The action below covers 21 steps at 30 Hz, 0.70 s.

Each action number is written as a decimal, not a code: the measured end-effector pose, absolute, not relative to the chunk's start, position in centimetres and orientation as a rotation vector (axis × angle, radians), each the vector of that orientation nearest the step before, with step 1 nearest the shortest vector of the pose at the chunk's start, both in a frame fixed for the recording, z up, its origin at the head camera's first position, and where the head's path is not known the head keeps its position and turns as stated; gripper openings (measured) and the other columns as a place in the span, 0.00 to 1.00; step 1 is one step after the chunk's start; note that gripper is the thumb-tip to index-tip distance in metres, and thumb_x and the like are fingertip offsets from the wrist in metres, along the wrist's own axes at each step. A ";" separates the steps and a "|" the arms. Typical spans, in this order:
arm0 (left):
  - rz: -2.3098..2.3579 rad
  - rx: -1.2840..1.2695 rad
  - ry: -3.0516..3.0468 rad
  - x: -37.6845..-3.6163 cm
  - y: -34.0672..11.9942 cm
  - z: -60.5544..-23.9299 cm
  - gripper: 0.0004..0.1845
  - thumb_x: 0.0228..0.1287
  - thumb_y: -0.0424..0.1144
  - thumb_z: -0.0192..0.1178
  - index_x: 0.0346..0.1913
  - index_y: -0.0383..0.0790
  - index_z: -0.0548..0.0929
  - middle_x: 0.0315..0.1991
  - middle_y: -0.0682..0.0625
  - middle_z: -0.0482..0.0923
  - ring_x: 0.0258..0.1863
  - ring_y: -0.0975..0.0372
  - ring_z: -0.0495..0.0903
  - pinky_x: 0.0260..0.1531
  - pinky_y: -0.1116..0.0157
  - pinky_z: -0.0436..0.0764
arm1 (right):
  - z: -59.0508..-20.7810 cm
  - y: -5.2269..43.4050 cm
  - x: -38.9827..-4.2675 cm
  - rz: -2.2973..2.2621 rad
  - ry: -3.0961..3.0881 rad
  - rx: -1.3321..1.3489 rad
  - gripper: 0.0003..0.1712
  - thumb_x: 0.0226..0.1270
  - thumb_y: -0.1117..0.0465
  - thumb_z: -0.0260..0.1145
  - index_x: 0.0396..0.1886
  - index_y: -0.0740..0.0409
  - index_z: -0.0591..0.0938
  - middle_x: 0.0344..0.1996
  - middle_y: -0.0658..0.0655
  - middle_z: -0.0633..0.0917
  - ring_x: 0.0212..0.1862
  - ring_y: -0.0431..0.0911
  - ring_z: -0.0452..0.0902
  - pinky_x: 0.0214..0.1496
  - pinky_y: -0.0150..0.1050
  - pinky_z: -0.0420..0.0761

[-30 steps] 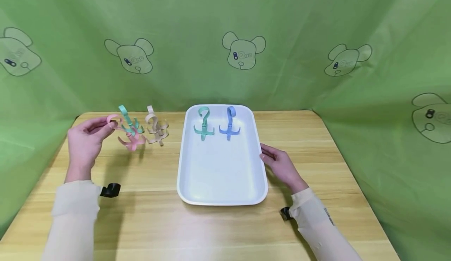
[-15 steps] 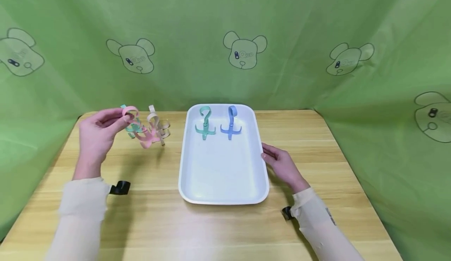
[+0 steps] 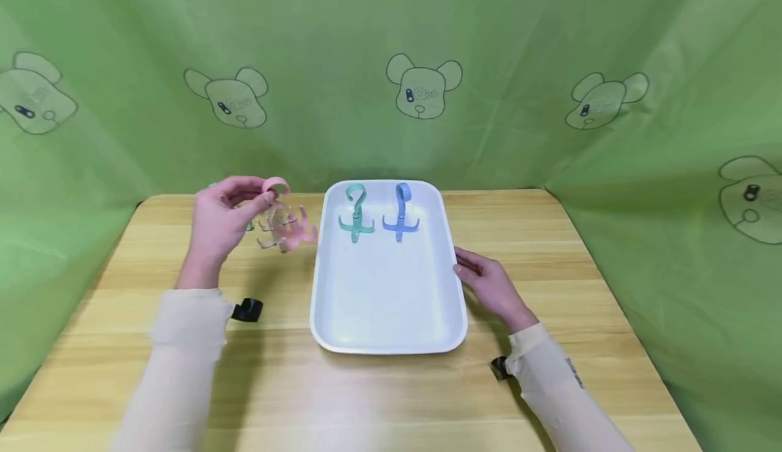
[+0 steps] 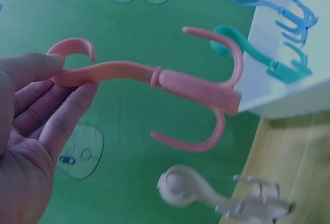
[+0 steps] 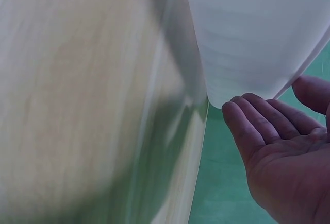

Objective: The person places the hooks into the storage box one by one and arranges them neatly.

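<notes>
My left hand [image 3: 222, 218] pinches the curled top of a pink multi-prong hanging hook [image 4: 198, 90] between thumb and fingers. Its prongs point away from the hand, just left of the white tray [image 3: 391, 303]. Inside the tray, near its far end, a green hook [image 3: 355, 227] and a blue hook [image 3: 400, 225] lie side by side. Beige hooks [image 4: 252, 206] are partly covered by the pink one in the head view. My right hand [image 3: 491, 289] touches the tray's right side, fingers fairly straight against the outer wall and thumb at the rim.
Another green hook [image 3: 249, 227] is mostly hidden behind the left hand. The wooden table [image 3: 293, 391] carries everything. A green curtain [image 3: 489, 153] with mouse-head drawings hangs along the table's far edge and sides.
My left hand has carried the pink hook rightward, past the green hook and in front of the beige ones, towards the tray. The right hand and tray stay in place.
</notes>
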<state>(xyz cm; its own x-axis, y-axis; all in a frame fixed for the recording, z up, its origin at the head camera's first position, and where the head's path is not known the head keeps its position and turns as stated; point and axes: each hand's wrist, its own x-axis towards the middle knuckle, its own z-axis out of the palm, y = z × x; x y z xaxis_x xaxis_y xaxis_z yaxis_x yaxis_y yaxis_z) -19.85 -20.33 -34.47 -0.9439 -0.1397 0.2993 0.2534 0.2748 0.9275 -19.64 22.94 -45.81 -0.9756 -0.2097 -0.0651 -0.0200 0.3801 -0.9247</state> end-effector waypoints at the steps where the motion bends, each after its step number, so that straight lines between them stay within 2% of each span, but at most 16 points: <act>1: -1.705 -0.121 -2.246 -19.9 -20.0 -34.6 0.18 0.60 0.38 0.71 0.49 0.31 0.83 0.43 0.46 0.84 0.42 0.60 0.82 0.46 0.69 0.81 | -45.8 23.0 -19.6 -1.642 2.466 -0.216 0.27 0.76 0.62 0.57 0.70 0.69 0.67 0.62 0.68 0.74 0.63 0.57 0.71 0.62 0.43 0.75; 5: -1.699 -0.169 -2.300 -20.4 -18.9 -34.8 0.18 0.61 0.37 0.70 0.50 0.31 0.82 0.44 0.43 0.83 0.44 0.58 0.81 0.49 0.66 0.81 | -45.9 23.0 -19.6 -1.636 2.468 -0.220 0.26 0.76 0.63 0.57 0.69 0.69 0.67 0.62 0.68 0.75 0.63 0.57 0.72 0.61 0.43 0.76; 21: -1.709 -0.191 -2.493 -23.4 -14.9 -35.7 0.14 0.61 0.36 0.69 0.48 0.36 0.82 0.44 0.46 0.81 0.46 0.56 0.79 0.47 0.58 0.78 | -46.1 22.9 -19.8 -1.646 2.475 -0.215 0.26 0.76 0.63 0.57 0.69 0.69 0.67 0.62 0.68 0.75 0.62 0.56 0.72 0.62 0.44 0.75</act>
<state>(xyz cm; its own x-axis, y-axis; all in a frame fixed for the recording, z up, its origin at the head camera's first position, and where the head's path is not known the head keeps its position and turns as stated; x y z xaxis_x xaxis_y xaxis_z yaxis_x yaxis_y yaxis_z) -23.44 -14.95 -35.73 -0.9857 0.0398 0.1639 0.1673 0.3568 0.9191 -19.78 22.87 -46.12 -0.9767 -0.2075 -0.0538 -0.0306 0.3834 -0.9231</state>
